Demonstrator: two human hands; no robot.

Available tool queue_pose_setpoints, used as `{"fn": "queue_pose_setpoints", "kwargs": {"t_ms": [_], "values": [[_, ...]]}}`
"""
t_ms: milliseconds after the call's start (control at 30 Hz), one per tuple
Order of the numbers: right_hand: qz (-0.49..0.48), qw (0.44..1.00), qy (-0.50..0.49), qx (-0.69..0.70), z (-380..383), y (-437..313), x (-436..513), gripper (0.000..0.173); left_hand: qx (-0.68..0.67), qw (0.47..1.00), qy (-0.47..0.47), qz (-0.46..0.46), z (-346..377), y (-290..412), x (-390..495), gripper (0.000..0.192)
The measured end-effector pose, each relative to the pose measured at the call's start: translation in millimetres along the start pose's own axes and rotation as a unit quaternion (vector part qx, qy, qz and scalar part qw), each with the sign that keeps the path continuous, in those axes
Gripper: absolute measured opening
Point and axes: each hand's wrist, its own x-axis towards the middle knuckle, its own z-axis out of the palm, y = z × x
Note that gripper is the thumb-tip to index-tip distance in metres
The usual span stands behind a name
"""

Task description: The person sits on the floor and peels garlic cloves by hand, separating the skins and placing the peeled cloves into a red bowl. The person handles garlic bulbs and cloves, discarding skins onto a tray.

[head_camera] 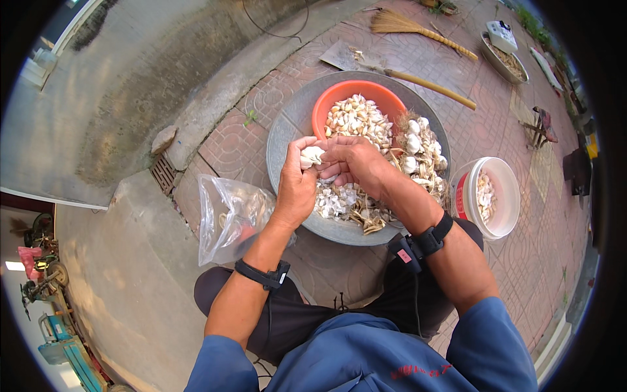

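My left hand (300,188) holds a pale garlic bulb (310,158) between thumb and fingers. At the bulb's right side, the thumb and fingertips of my right hand (361,159) pinch its edge. Both hands are above a wide grey metal basin (289,120). Inside it, an orange plastic bowl (360,86) holds many loose garlic cloves (360,117). Whole garlic bulbs (414,142) with dry roots and stalks are heaped to the bowl's right. White papery garlic skins (335,202) and dry stalks (372,224) lie at the near side, partly hidden by my right hand.
A clear plastic bag (220,215) stands left of the basin. On the right is a white plastic bucket (507,196) with garlic pieces inside. Beyond the basin lie a long-handled dustpan (340,55) and a straw broom (399,23). A drain grate (162,174) is near the wall.
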Motion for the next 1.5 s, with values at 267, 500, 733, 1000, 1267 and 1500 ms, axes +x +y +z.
{"fn": "queue_pose_setpoints", "kwargs": {"t_ms": [267,500,733,1000,1267,1500], "values": [[0.016,0.999,0.026,0.034,-1,4,-4,0.02,0.109,0.99,-0.078,0.047,-1,4,-5,0.044],[0.018,0.998,0.017,0.06,-2,4,-5,0.016,0.151,0.983,-0.071,0.079,8,-15,-11,0.05],[0.015,0.998,0.027,-0.046,0,6,-5,0.018,0.186,0.975,-0.091,0.085,9,-10,-14,0.057],[0.014,0.999,0.022,-0.048,1,7,-4,0.022,0.155,0.979,-0.11,0.078,5,-9,-10,0.053],[0.036,0.998,-0.006,-0.049,-2,-2,-14,0.025,0.028,0.988,-0.15,-0.031,0,6,-11,0.05],[0.068,0.998,-0.013,0.007,-6,-9,-14,0.011,0.004,0.986,-0.14,-0.092,2,18,-8,0.046]]}}
